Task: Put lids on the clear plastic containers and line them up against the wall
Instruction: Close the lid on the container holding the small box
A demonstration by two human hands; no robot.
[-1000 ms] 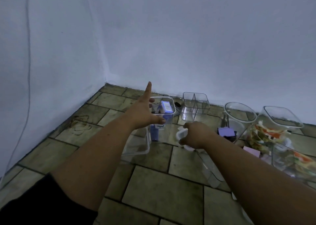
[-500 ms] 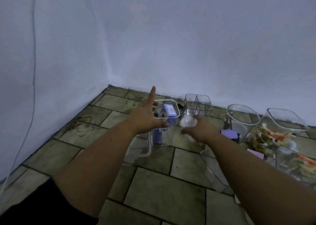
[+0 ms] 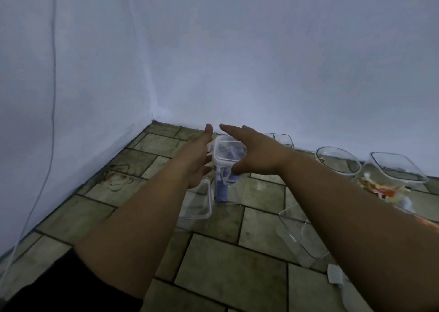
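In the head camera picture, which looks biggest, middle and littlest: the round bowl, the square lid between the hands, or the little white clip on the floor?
1. Round bowl and square lid: similar, too close to rank.
2. White clip: smallest, though nearest the camera.

— What's between the hands?
— A white-rimmed lid [image 3: 227,154] sits atop a tall clear container [image 3: 224,181] holding something purple; the left hand [image 3: 198,161] and right hand [image 3: 256,155] flank it, fingers spread
— Elsewhere?
— Open containers [image 3: 337,161] line the wall [image 3: 285,62] on the tiled floor [image 3: 228,264]
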